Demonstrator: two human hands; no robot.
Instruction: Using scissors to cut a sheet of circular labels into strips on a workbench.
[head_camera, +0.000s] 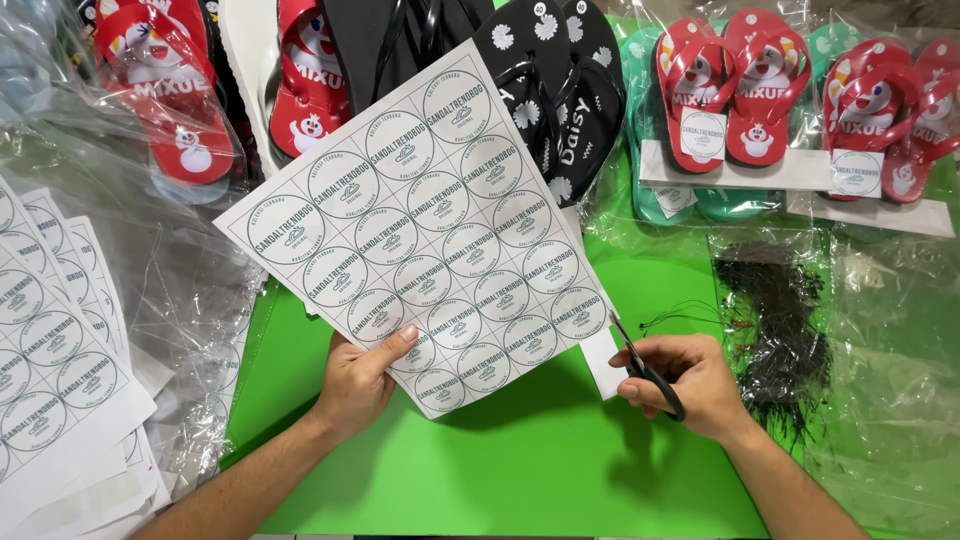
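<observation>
My left hand (357, 378) holds up a white sheet of round printed labels (425, 225) by its lower left edge, thumb on the front. The sheet is tilted, with its grid of circles facing me above the green table (520, 460). My right hand (685, 380) grips black-handled scissors (645, 362), whose blades point up and left at the sheet's lower right corner. A narrow white strip (603, 368) hangs at that corner beside the blades.
Stacks of the same label sheets (55, 360) lie at the left on clear plastic bags. Red, black and teal flip-flops (740, 90) in bags line the back. A heap of thin black ties (775, 320) sits right of the scissors.
</observation>
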